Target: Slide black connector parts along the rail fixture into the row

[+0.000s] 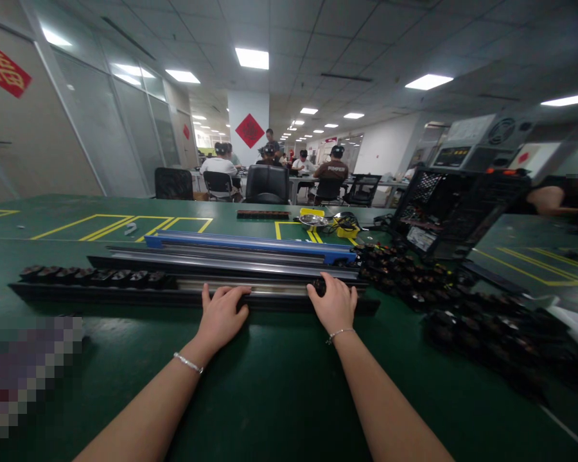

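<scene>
A long black rail (125,294) lies across the green table (270,385) in front of me, with a row of small black parts (91,276) seated along its left end. My left hand (221,314) rests on the rail's near edge, fingers stretched forward over it. My right hand (334,301) sits further right on the same rail, fingers curled over a small black part (319,287) at its fingertips. Behind lie more metal rails (221,262) and a blue rail (250,244).
A heap of loose small black parts (443,289) spreads over the table's right side. A black plastic crate (447,212) stands at the back right. Yellow box and metal bowl (318,221) sit behind the rails. Several people sit at distant desks; a person's arm (549,199) shows far right.
</scene>
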The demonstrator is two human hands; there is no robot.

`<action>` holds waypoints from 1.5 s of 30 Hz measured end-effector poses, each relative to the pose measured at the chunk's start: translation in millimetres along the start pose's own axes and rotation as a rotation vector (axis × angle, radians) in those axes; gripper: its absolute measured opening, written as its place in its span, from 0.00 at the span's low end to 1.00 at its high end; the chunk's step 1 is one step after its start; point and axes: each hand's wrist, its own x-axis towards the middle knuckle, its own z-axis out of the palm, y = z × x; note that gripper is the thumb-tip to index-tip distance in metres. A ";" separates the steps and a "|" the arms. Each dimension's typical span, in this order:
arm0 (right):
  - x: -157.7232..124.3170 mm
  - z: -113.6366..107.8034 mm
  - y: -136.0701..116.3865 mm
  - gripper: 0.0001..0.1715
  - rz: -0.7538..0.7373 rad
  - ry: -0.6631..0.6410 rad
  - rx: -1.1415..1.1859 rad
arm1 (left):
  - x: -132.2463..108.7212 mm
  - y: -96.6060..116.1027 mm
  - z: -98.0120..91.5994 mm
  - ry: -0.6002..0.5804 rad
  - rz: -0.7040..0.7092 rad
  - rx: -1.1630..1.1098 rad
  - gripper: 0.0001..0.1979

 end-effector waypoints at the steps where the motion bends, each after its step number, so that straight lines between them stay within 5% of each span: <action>1: 0.2 0.3 -0.3 0.27 0.002 0.002 -0.001 | -0.1 -0.2 0.0 0.001 0.002 -0.001 0.16; 45: 5.4 0.6 6.1 0.27 0.120 0.011 0.006 | 0.0 -2.8 1.5 0.009 0.015 -0.013 0.16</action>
